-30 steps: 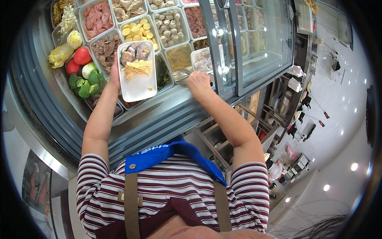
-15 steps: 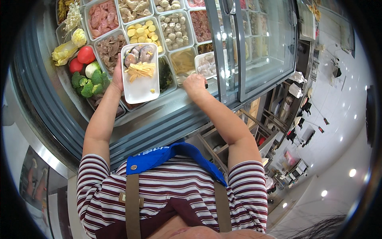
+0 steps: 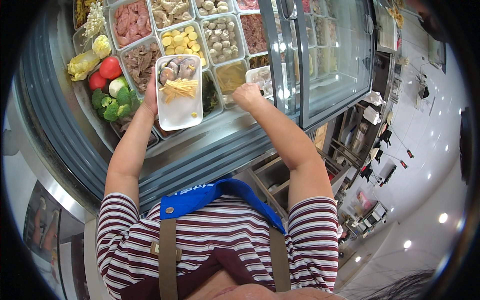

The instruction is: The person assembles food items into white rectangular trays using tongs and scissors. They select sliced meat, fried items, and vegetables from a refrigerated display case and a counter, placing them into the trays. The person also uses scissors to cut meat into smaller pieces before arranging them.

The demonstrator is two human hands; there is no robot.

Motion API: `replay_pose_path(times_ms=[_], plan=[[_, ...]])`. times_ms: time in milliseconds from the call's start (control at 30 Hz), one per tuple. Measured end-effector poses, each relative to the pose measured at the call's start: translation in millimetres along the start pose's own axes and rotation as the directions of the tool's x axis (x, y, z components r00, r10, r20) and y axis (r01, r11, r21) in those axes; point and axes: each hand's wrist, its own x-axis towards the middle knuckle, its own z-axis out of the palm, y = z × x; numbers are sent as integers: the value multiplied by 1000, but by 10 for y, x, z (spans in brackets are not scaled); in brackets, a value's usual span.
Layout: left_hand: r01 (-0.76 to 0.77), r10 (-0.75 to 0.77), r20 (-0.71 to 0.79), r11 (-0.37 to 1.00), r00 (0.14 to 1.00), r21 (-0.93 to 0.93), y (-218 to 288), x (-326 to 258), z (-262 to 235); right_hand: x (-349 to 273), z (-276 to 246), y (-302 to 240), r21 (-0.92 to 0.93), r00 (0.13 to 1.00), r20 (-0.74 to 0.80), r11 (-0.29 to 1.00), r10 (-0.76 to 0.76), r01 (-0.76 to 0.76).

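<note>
Upper middle of the frame: left hand (image 3: 149,95) has its grip pinching the edge of a white rectangular tray (image 3: 179,92) holding yellow strips and fish slices, above the refrigerated display case (image 3: 210,150). Right hand (image 3: 247,96) is fisted beside it, over the food bins.

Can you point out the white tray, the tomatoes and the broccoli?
White tray (image 3: 181,112), head view, on its bare lower part.
Tomatoes (image 3: 111,67), head view, on the upper red one.
Broccoli (image 3: 111,107), head view, on the green florets.

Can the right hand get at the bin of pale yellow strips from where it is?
Probably yes: the right hand hovers just beside that bin, nothing covers it, and the glass door stands further right.
</note>
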Motion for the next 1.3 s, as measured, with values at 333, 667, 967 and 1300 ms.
replay_pose_path(times_ms=[333, 667, 967, 1300], plan=[[-7, 7, 9, 1000, 1000, 11, -10, -15, 54, -45, 46, -30, -26, 1000, -7, 1000, -4, 4], [-2, 2, 34, 1000, 999, 0, -51, -16, 92, -64, 38, -172, -110, 998, 61, 994, -4, 11], [1, -2, 41, 1000, 999, 28, -60, 5, 91, -310, -248, -147, -83, 997, 73, 996, -16, 22], [17, -17, -2, 1000, 1000, -17, -112, 207, 123, -1601, -902, 29, -16, 913, -409, 1000, -6, -1]])
